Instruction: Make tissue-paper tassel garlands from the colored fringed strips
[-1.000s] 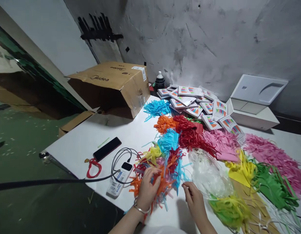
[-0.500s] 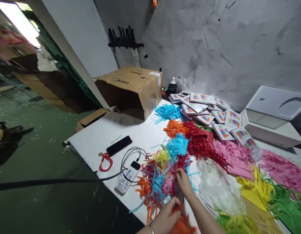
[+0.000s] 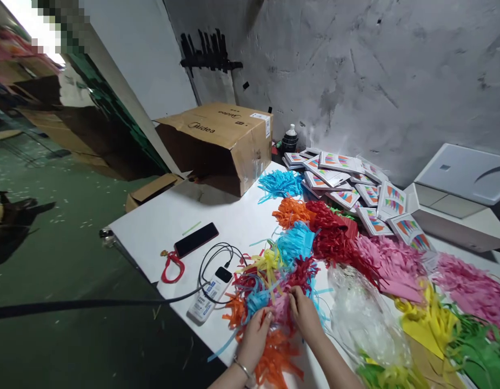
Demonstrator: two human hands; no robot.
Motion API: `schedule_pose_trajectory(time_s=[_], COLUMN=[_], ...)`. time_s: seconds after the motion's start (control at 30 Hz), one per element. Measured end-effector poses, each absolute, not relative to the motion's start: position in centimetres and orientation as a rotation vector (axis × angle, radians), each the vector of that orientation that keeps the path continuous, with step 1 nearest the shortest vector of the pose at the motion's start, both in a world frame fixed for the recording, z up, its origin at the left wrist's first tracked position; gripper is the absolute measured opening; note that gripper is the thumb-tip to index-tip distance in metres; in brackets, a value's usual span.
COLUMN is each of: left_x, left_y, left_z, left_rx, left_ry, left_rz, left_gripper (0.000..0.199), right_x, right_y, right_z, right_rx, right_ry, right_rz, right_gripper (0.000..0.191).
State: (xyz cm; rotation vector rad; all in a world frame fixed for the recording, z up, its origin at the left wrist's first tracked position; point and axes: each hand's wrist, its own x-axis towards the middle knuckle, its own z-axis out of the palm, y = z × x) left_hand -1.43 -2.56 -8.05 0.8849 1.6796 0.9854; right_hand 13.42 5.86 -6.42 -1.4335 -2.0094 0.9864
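My left hand point(image 3: 253, 332) is closed in a pinch, with a bit of orange-red between thumb and finger. From it an orange fringed paper tassel point(image 3: 276, 359) spreads out below, over the table's front part. Close on the right, my right hand point(image 3: 303, 308) has its fingers pressed together at the edge of a pink tassel point(image 3: 280, 307); its fingertips are partly hidden, so what they grip is unclear. Around both hands lie a light blue tassel point(image 3: 258, 297), a dark red tassel point(image 3: 302, 273) and a yellow one point(image 3: 268, 260), bunched together.
To the left are a phone point(image 3: 196, 240), a red cord loop point(image 3: 172, 269) and a white power bank point(image 3: 209, 297) with a black cable. A carton point(image 3: 217, 127), printed packets point(image 3: 341, 162), pink fringe point(image 3: 390, 262) and a clear plastic bag point(image 3: 367, 313) lie farther round the table.
My left hand has moved up and left, bringing the orange tassel along and nearer the bunched tassels. My right hand has shifted only slightly, staying by the pink tassel.
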Motion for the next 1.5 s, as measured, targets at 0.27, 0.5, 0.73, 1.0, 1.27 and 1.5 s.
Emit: schedule_pose_trajectory(time_s=[0.27, 0.5, 0.73, 1.0, 1.27, 1.5], left_x=[-2.7, -2.7, -0.4, 4.7, 6.2, 7.4], left_y=[-2.8, -2.8, -2.4, -0.6, -3.5, -4.3], left_z=[-9.3, -7.2, 0.8, 6.5, 5.7, 5.7], left_rx=[0.851, 0.838, 1.097, 1.386, 0.880, 1.106], left_ry=[1.687, 1.676, 1.535, 1.132, 1.090, 1.060], left_rz=[0.912, 0.995, 1.129, 1.002, 0.782, 0.640], left_gripper=[0.052, 0.053, 0.032, 0.020, 0.029, 0.032], right_x=[14.7, 16.2, 19.4, 19.5, 23.4, 23.8], right_y=[9.4, 9.1, 2.8, -3.0, -6.1, -5.3], right_z=[-6.5, -5.3, 1.6, 4.4, 6.3, 9.0], right_rx=[-1.430, -1.477, -1.288, -1.090, -1.285, -1.090], right_ry=[-2.014, -1.857, -0.858, -0.686, -0.954, -1.343], right_rz=[0.967, 0.991, 1.674, 1.746, 1.191, 1.055], right_gripper=[0.017, 0.019, 0.030, 0.026, 0.016, 0.010])
